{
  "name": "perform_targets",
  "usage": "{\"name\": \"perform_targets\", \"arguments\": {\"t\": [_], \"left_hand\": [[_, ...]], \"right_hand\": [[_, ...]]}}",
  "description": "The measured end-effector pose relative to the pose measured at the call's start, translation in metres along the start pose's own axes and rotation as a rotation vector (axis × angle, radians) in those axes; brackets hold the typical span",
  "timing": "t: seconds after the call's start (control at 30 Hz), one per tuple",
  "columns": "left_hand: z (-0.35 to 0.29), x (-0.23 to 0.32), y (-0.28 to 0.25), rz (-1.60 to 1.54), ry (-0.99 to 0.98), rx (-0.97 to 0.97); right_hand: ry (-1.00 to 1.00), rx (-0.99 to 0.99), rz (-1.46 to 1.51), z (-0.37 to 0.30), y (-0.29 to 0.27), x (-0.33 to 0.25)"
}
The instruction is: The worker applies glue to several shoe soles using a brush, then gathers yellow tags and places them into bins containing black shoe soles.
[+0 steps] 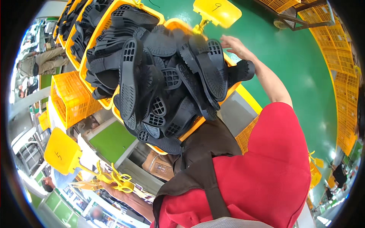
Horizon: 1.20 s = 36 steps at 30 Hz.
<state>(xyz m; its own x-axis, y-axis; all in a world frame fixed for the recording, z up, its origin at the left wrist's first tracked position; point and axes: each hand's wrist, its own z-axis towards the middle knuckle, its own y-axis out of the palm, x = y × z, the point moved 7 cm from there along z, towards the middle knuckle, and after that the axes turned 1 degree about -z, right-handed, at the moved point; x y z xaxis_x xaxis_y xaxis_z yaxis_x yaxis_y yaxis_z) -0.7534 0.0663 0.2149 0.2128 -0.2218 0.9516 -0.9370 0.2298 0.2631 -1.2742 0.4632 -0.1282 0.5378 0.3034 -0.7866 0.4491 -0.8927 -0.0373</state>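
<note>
Left fingers (108, 186) hold a bunch of yellow clip-on tags (64, 150), right fingers (228, 40) loosely spread, empty, beside a basket (194, 126) heaped with black soles (129, 72); one square marker (218, 12) apparently already set at its far rim, held ones seemingly not yet placed.

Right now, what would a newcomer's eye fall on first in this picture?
Probably the heap of black shoe soles piled above the rim of a yellow crate, upper centre. Then the yellow clips in the left hand, lower left, and the yellow plate at the top, near the open right hand.
</note>
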Motion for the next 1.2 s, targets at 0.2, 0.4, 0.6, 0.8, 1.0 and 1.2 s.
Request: {"name": "perform_targets", "arguments": {"t": [0.2,0.4,0.6,0.8,1.0,1.2], "left_hand": [[-0.003,-0.022,-0.006,-0.015,-0.057,0.024],[-0.014,-0.032,-0.014,-0.056,-0.032,0.194],[-0.033,-0.037,-0.014,-0.009,-0.061,0.206],[-0.041,-0.038,-0.013,0.026,-0.027,0.275],[-0.045,-0.025,0.034,0.070,0.036,0.192],[-0.029,-0.041,0.094,0.147,-0.016,-0.014]], "right_hand": [[0.230,-0.032,0.016,0.020,-0.035,0.063],[-0.210,-0.195,-0.256,0.026,0.029,-0.075],[-0.242,-0.134,-0.241,0.066,0.072,-0.075],[-0.510,0.203,-0.379,0.048,0.073,-0.116],[-0.510,0.150,-0.462,0.060,0.053,-0.131],[-0.606,0.140,0.138,0.004,0.021,-0.191]]}}
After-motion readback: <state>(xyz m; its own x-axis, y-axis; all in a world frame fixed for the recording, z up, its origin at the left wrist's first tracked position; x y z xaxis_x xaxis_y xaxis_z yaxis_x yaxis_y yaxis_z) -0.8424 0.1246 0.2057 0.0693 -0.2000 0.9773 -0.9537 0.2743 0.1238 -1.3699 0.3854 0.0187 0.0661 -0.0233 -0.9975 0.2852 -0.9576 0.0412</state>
